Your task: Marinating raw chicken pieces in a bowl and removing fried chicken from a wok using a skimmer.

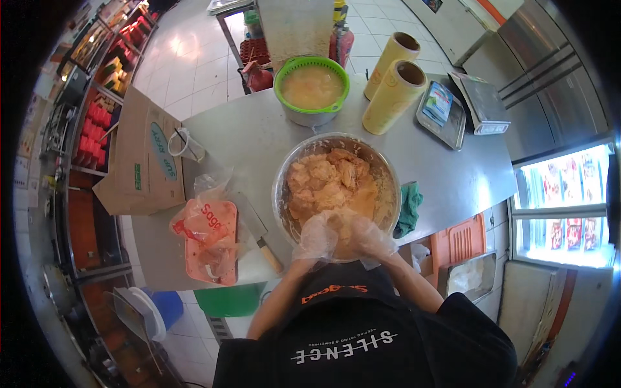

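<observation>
A large steel bowl [280,194] in front of me holds several pieces of raw, batter-coated meat [322,179], seemingly chicken. Both of my hands wear clear plastic gloves and meet over the bowl's near side. My left hand [316,237] and my right hand [372,236] grip one coated piece [343,227] from either side. The gloves partly cover that piece and the bowl's near rim. Pale batter smears the bowl's inner wall.
Left of the bowl lie a wooden-handled knife [269,254] and a red tray [193,262] with plastic bags. A cardboard box [145,160] and plastic cup [189,148] stand farther left. Beyond are a green strainer [278,80] in a pot, wrap rolls [388,104] and a scale [485,109]; a green cloth [410,208] lies right.
</observation>
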A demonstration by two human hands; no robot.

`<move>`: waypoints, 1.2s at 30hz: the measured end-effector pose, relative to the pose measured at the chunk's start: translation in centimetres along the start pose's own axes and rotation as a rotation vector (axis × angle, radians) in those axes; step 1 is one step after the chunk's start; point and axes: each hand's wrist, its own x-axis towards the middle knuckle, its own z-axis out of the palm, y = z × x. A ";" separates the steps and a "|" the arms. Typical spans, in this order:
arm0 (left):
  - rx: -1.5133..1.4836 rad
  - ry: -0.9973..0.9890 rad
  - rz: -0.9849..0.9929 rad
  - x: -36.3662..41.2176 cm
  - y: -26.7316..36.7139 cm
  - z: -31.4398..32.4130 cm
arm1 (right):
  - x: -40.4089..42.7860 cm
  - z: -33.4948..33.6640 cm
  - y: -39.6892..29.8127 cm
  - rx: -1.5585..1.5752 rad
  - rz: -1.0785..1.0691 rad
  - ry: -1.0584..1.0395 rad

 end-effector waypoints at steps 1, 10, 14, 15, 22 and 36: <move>-0.058 0.002 -0.136 -0.1 2.1 -0.6 | -0.1 -0.7 -1.8 0.075 0.031 0.078; -0.326 -0.139 -0.345 -2.2 7.4 -6.2 | -0.2 -1.8 0.4 0.111 0.138 0.114; -0.673 -0.153 -0.333 -1.4 0.2 -0.9 | 0.6 1.3 2.6 -0.037 0.088 0.087; -0.679 -0.141 -0.335 -1.2 -0.3 -0.5 | 1.0 1.0 2.1 -0.041 0.076 0.083; -0.831 -0.204 -0.328 -0.9 2.1 -2.3 | 0.0 0.0 2.1 0.094 0.007 0.102; -0.171 -0.117 -0.224 -2.2 3.6 -6.8 | 5.4 -16.2 -4.6 0.287 -0.004 0.499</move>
